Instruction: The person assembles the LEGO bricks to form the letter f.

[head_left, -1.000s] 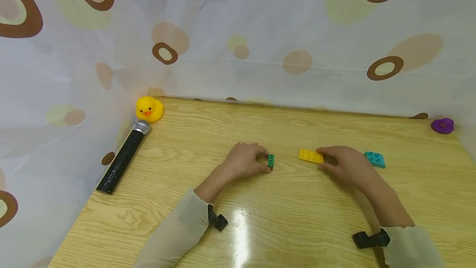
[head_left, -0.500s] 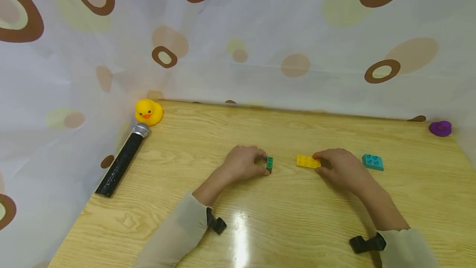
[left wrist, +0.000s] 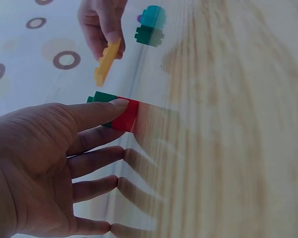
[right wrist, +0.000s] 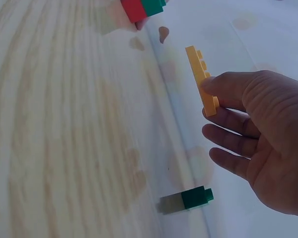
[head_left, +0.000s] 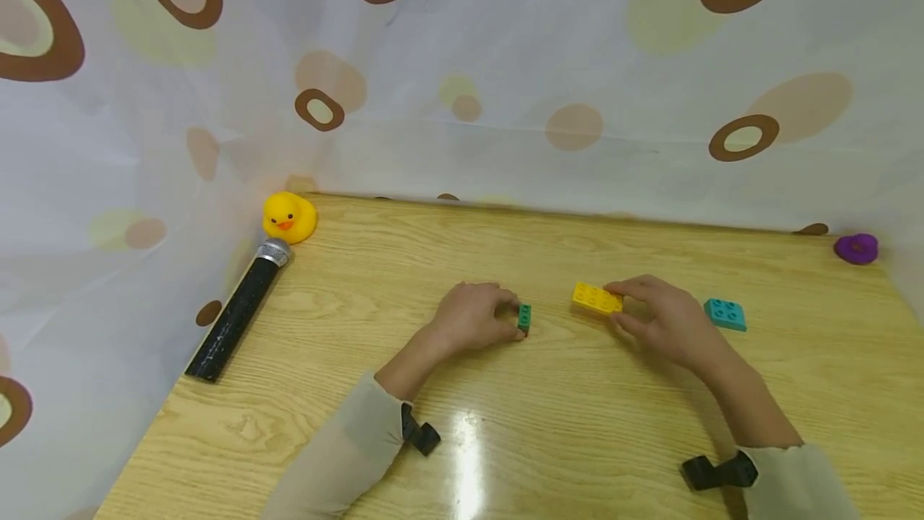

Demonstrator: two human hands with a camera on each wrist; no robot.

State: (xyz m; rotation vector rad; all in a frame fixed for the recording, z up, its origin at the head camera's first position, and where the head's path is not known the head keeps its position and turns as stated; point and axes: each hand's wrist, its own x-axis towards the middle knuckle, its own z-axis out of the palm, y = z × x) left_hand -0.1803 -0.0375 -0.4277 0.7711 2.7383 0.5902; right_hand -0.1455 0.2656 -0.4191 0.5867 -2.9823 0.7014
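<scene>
In the head view my left hand pinches a small stack of toy building bricks on the table, between thumb and fingers. A green brick sits on top, and a red brick shows beneath it in the left wrist view. To the right, my right hand holds a flat yellow building brick by its right end, thumb on one side and fingers on the other. That brick is raised over the table and slightly tilted, its studs up. Its left end points toward the green and red stack, a gap between them.
A teal brick lies on the table just right of my right hand. At the back left a yellow rubber duck stands by a black microphone. A purple toy is at the far right, near the patterned curtain.
My right hand has lifted the yellow brick off the table and tilted it, its left end swinging up. My left hand stays on the green and red stack.
</scene>
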